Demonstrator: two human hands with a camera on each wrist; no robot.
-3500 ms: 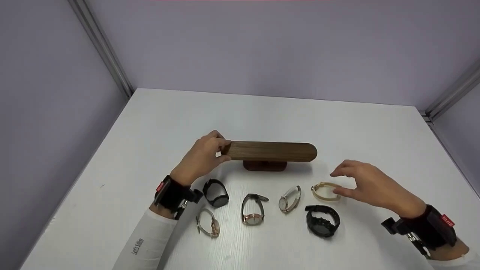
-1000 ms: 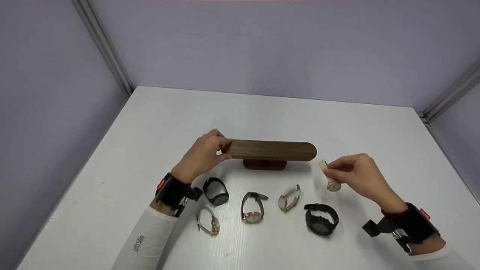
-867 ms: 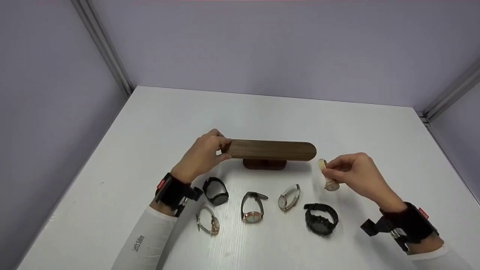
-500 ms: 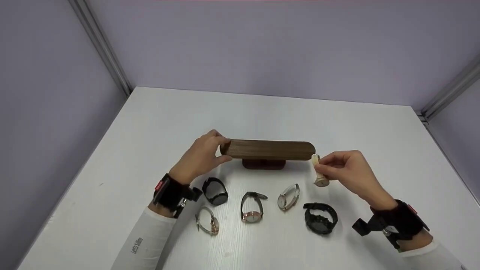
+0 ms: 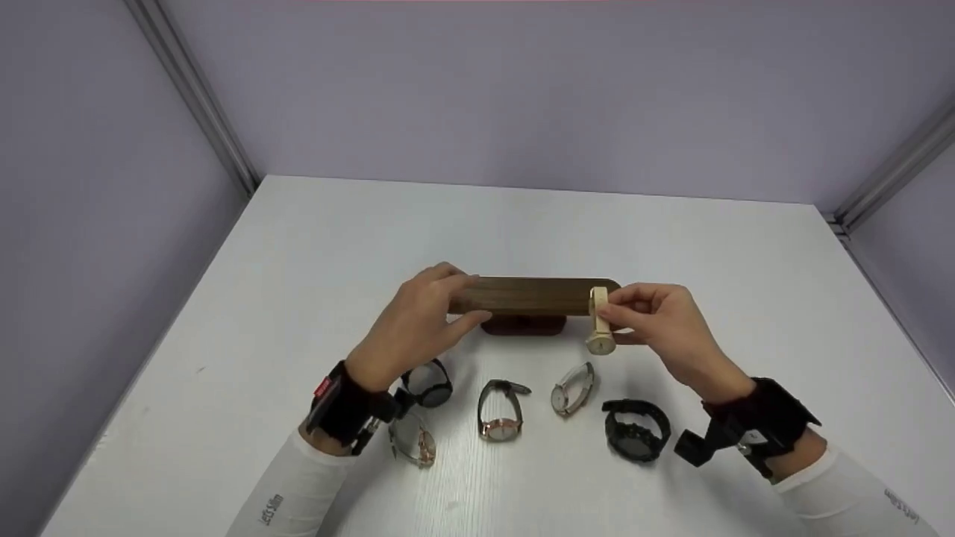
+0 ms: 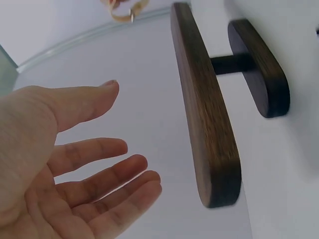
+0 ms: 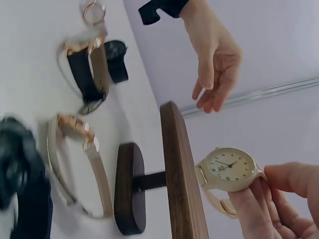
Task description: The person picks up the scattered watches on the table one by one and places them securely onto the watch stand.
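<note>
A dark wooden bar [image 5: 530, 296] stands on a short post and an oval base [image 5: 522, 325] at the table's middle. My right hand [image 5: 608, 309] pinches a cream watch [image 5: 599, 322] whose band appears looped over the bar's right end. In the right wrist view its dial [image 7: 230, 167] sits against the bar [image 7: 182, 179], with my fingers [image 7: 269, 199] on the band. My left hand [image 5: 462, 298] hovers open at the bar's left end. In the left wrist view its straight fingers [image 6: 99, 154] stay clear of the bar [image 6: 204, 109].
Several watches lie in front of the stand: a black one [image 5: 427, 384], a beige-strap one [image 5: 412, 440], a dark-strap rose one [image 5: 501, 410], a white-strap one [image 5: 571, 388] and a chunky black one [image 5: 634, 430]. Lilac walls enclose the white table [image 5: 522, 224].
My right hand picked the cream watch up from the table and carried it left onto the bar's right end. My left hand let go of the bar's left end and opened.
</note>
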